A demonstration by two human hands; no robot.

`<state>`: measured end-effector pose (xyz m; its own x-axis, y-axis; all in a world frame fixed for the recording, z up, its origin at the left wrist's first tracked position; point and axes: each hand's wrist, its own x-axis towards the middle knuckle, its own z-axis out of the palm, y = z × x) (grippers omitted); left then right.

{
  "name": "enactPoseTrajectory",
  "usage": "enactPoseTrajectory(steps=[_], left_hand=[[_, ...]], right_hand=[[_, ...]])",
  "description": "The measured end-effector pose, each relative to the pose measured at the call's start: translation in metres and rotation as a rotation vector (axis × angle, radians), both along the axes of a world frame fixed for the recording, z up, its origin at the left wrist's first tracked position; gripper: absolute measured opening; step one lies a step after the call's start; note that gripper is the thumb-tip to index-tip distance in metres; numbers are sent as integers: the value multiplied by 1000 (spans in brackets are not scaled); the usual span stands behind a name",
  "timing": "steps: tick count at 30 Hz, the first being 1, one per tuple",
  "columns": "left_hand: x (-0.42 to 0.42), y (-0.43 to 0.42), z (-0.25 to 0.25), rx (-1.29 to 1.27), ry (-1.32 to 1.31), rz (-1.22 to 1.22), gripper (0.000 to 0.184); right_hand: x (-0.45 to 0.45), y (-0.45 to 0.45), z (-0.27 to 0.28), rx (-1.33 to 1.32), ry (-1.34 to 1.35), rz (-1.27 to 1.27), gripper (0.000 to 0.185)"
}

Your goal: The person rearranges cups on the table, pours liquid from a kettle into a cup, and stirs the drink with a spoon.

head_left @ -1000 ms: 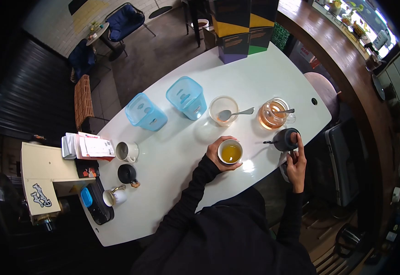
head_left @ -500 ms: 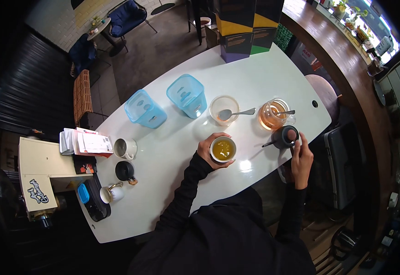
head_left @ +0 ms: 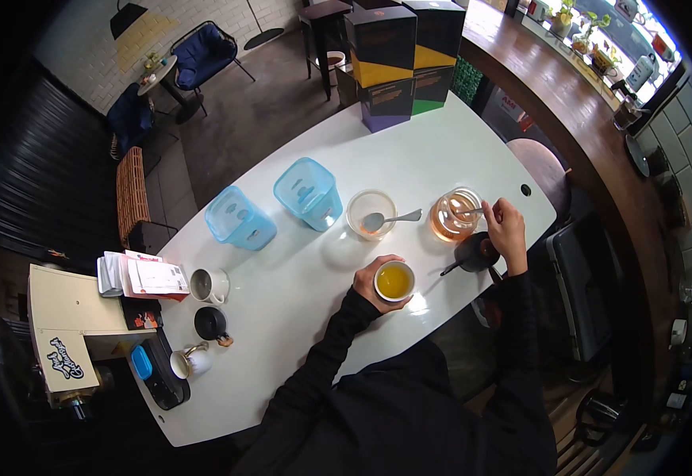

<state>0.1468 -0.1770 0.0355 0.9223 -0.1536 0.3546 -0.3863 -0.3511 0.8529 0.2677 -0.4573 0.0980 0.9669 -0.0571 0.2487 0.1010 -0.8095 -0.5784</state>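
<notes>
Cup (head_left: 394, 300), centre: white
Yellow drink (head_left: 394, 282) in it: golden
Jar (head_left: 468, 194), right of centre: clear
Jar's drink (head_left: 445, 227): amber
Jar spoon (head_left: 469, 212): silver-grey
Pot (head_left: 477, 252), right of centre: charcoal
Tubs (head_left: 322, 213), left of centre: both translucent sky blue
Table (head_left: 290, 309): plain white
Sleeves (head_left: 314, 349), lower half: plain black
Boxes (head_left: 384, 44), top centre: black with yellow, purple and green panels
Wicker (head_left: 130, 189), left: orange-brown weave
Chair (head_left: 201, 57), upper left: navy blue

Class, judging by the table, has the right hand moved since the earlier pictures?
Yes: against the white table, the right hand has moved forward, from the dark pot to the spoon in the glass jar.
</notes>
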Motion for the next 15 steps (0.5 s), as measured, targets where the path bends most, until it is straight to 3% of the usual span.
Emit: enactPoseTrajectory(steps=[5,8,11,13,15], left_hand=[[0,0,-7,-14,20,-2,71],[-1,0,-5,-40,28,-12,72],[-1,0,-5,-48,51,-21,73],[-2,0,-7,-55,57,-24,72],[-1,0,-9,-64,64,-28,72]], right_hand=[[3,6,-12,75,-107,89,34],[-3,9,-1,15,-108,138,23],[-11,12,11,39,-198,130,18],[-19,17,20,-27,-412,150,15],[-26,18,22,-64,-408,134,14]])
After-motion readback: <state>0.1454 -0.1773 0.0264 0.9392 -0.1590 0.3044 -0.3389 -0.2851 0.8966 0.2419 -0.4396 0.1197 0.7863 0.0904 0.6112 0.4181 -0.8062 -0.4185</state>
